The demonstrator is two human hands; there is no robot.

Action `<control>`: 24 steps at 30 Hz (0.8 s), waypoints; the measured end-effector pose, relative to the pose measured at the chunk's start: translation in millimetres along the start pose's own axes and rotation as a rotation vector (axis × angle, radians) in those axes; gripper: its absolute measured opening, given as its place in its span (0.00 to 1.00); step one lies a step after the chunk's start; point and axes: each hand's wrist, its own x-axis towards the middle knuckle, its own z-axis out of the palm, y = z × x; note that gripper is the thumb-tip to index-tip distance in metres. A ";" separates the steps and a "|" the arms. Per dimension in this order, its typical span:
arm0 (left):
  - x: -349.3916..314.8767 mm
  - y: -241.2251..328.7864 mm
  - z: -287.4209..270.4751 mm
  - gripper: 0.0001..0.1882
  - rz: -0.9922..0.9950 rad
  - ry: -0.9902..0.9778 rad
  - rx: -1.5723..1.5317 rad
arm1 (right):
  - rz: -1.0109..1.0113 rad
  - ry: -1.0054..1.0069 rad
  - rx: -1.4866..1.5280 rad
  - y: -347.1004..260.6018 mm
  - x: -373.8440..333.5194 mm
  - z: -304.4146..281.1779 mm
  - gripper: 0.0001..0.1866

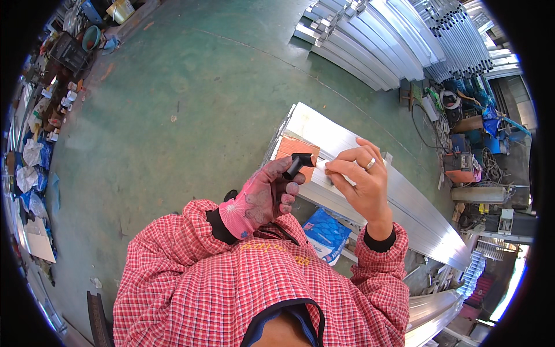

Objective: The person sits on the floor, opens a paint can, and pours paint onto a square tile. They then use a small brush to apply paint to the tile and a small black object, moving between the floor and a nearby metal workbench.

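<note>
1. White item: largely concealed by right hand; kind indeterminable.
2. Red checked garment: cut off by lower edge.
3. Stacked metal profiles: cut off by upper edge.

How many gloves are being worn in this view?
1: a pink glove on the left hand, which holds the black angled piece. The right hand is bare.
</note>
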 end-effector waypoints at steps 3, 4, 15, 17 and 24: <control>1.9 1.6 -2.3 0.18 -0.006 0.020 -0.048 | 0.066 0.048 0.027 6.2 -3.9 0.8 0.09; 2.4 1.6 -4.4 0.18 0.004 0.015 -0.052 | 0.103 0.066 0.038 8.5 -7.5 1.2 0.09; 3.1 2.1 -37.3 0.21 0.052 0.114 -0.056 | 0.947 0.211 0.214 129.1 -150.6 163.1 0.05; 4.9 -1.5 -45.1 0.21 0.061 0.159 -0.083 | 0.970 0.191 0.133 141.8 -181.0 203.8 0.06; 23.8 -15.1 -78.7 0.20 0.049 0.248 -0.138 | 1.079 0.131 0.114 162.3 -231.1 289.6 0.06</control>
